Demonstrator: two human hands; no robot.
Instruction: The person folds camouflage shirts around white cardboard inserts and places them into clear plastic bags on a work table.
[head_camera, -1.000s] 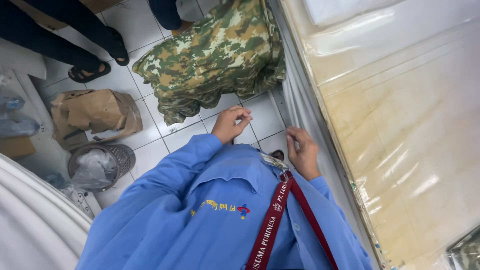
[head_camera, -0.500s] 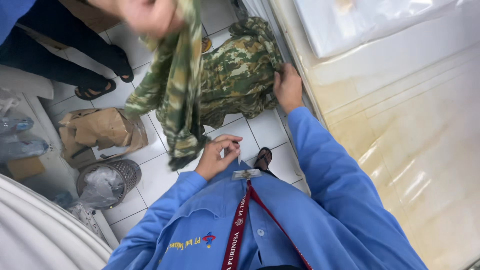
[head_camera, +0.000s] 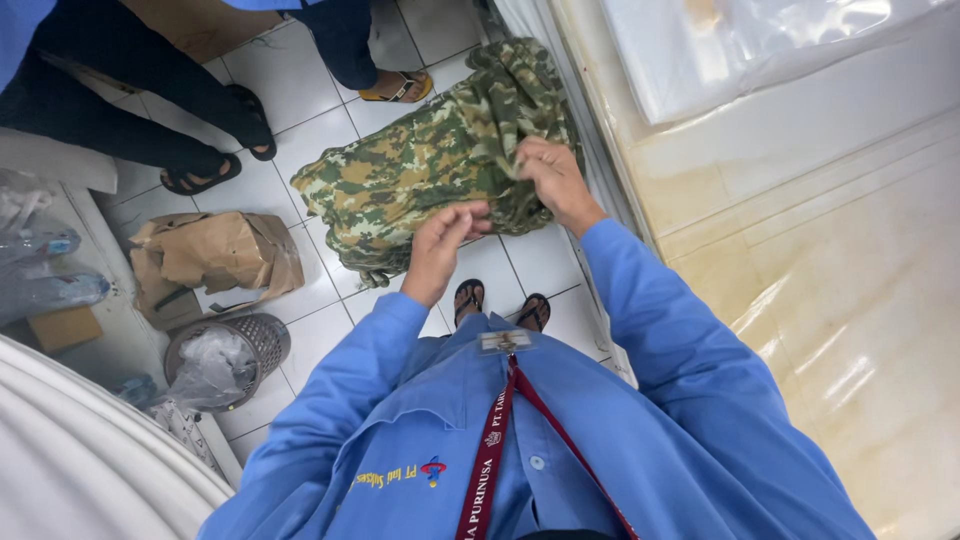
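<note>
A heap of camouflage cloth (head_camera: 420, 175) lies on the white tiled floor in front of me. My right hand (head_camera: 553, 180) reaches out in a blue sleeve and grips a fold at the heap's right side. My left hand (head_camera: 445, 245) is at the heap's near edge, fingers bunched together and pinching the cloth there. Below the hands I see my own sandalled feet (head_camera: 500, 305), my blue shirt and a red lanyard (head_camera: 490, 460) with a badge.
Other people's legs in sandals (head_camera: 215, 150) stand beyond the heap at the upper left. A crumpled brown paper bag (head_camera: 215, 255), a mesh bin (head_camera: 235, 350) lined with plastic and plastic bottles (head_camera: 45, 290) are at the left. A plastic-covered table (head_camera: 800, 250) runs along the right.
Another person's hand held a camouflage piece hanging above the heap; it is gone and the heap looks larger. Both my hands have moved forward onto the cloth.
</note>
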